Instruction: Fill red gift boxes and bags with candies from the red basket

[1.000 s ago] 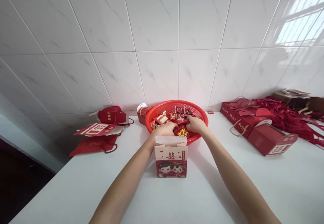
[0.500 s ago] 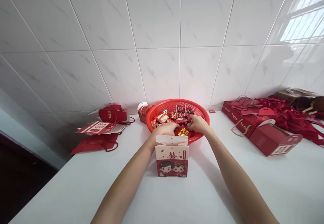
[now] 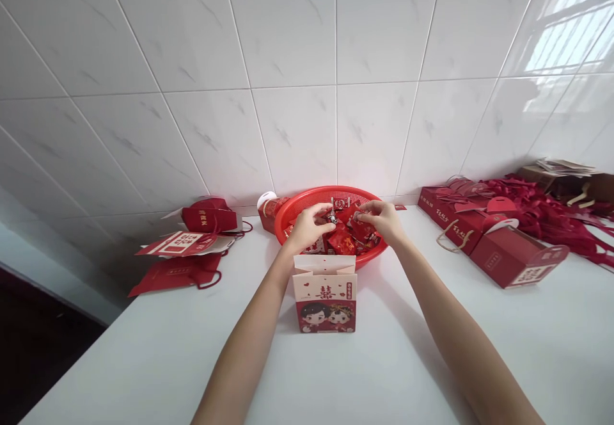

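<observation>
As the L hand (image 3: pixel 306 228) pinches a small dark, shiny wrapped piece (image 3: pixel 332 218), the R hand (image 3: pixel 387 221) pinches a red foil-look packet (image 3: pixel 362 227).
Both grips are over the round red plastic mesh basket (image 3: pixel 330 189) w/ its red-wrapped sweets (image 3: pixel 341 244), so 2 items are in hand & neither is at the cream-and-red card box (image 3: pixel 326 313). That box stands upright on the white surface (image 3: pixel 307 380), btwn the 2 forearms, just nearer than the basket, top flaps up; can't tell what's inside. Red card bags (image 3: pixel 175 274) lie to the L, red card boxes (image 3: pixel 511 257) to the R.
</observation>
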The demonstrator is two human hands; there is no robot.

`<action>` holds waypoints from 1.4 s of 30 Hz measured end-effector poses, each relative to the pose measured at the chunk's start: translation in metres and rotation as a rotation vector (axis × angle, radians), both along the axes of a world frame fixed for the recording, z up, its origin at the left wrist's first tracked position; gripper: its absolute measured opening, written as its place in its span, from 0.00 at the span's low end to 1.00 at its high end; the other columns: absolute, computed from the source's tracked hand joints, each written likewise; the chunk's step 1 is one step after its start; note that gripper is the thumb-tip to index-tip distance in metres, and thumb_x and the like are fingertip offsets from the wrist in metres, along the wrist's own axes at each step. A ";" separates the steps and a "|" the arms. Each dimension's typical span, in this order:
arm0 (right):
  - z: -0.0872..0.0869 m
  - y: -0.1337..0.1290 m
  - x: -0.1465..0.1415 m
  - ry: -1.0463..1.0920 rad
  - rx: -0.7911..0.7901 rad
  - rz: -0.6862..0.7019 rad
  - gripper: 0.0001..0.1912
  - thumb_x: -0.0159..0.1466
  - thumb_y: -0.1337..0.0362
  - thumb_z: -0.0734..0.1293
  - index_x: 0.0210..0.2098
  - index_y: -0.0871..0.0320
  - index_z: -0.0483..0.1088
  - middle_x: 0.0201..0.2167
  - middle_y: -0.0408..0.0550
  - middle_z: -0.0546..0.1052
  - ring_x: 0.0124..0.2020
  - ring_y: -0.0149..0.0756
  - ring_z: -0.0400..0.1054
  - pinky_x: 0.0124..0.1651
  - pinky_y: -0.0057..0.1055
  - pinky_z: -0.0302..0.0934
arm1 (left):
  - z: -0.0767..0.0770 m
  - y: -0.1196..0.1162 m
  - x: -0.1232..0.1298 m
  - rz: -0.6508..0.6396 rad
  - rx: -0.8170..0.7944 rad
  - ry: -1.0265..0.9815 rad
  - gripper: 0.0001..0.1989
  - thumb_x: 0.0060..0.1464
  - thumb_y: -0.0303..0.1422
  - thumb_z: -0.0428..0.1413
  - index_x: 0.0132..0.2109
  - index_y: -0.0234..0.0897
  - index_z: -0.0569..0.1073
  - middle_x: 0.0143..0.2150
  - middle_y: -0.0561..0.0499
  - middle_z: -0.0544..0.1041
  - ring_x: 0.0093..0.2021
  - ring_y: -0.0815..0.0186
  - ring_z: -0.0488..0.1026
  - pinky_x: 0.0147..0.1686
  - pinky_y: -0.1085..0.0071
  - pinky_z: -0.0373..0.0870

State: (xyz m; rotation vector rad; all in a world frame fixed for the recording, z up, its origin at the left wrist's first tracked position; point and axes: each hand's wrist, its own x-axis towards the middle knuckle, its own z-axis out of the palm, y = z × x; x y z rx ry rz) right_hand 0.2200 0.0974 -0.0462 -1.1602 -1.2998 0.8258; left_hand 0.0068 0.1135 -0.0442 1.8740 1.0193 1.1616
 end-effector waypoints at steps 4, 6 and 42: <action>0.003 -0.002 0.001 0.213 -0.003 0.056 0.19 0.40 0.55 0.78 0.28 0.57 0.73 0.27 0.45 0.78 0.31 0.38 0.73 0.35 0.34 0.67 | 0.003 -0.001 0.000 0.037 0.050 0.038 0.24 0.43 0.29 0.64 0.51 0.36 0.76 0.53 0.46 0.78 0.55 0.56 0.74 0.56 0.62 0.70; 0.005 -0.003 0.001 0.289 -0.024 0.098 0.22 0.39 0.52 0.80 0.28 0.57 0.73 0.28 0.45 0.78 0.30 0.37 0.72 0.35 0.33 0.67 | 0.004 -0.002 0.000 0.057 0.067 0.050 0.18 0.45 0.30 0.63 0.46 0.36 0.77 0.47 0.48 0.80 0.50 0.57 0.76 0.52 0.63 0.71; -0.012 0.007 -0.011 -0.923 -0.192 0.056 0.11 0.45 0.72 0.72 0.21 0.55 0.66 0.27 0.48 0.76 0.37 0.45 0.72 0.33 0.31 0.59 | 0.007 -0.007 0.004 0.191 -0.026 -0.106 0.15 0.47 0.31 0.58 0.45 0.36 0.75 0.44 0.49 0.81 0.44 0.60 0.77 0.44 0.67 0.73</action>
